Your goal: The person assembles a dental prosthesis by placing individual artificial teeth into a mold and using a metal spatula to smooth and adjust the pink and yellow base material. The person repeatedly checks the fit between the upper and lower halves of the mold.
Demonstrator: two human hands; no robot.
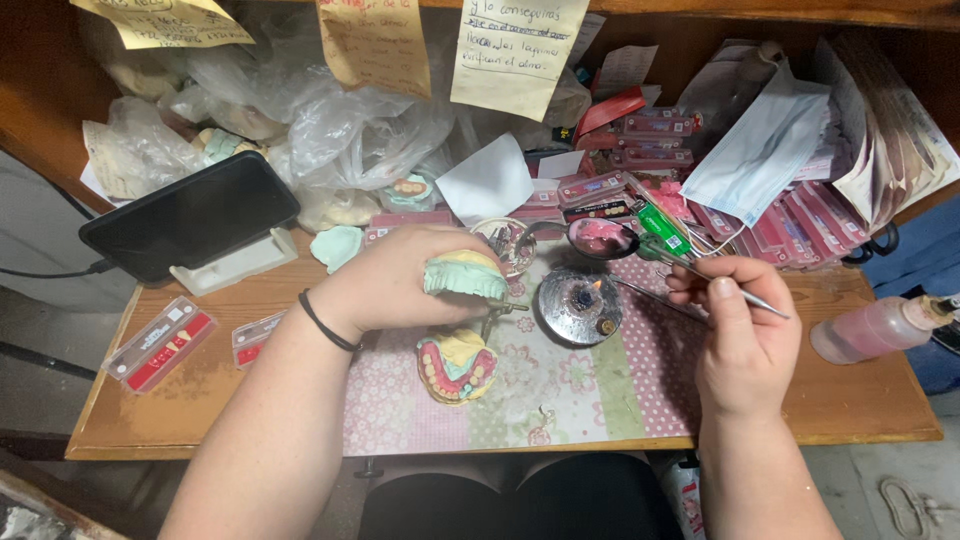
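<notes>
My left hand (400, 280) grips the upper half of a dental articulator, a pale green and yellow plaster cast (465, 272), tilted open. Below it sits the lower cast (456, 366) with pink wax gums and a row of white teeth. My right hand (735, 325) pinches a thin metal wax tool (690, 283) like a pen. Its tip points left over a small round metal burner (579, 305) with a tiny flame.
A floral patchwork mat (580, 400) covers the wooden desk (860, 400). A dark phone (190, 215) leans on a stand at left. Tooth-card trays (160, 343) lie left; several pink ones are stacked at right. A pink squeeze bottle (875, 328), spoon of pink wax (600, 238), green lighter (658, 226), face mask (760, 150).
</notes>
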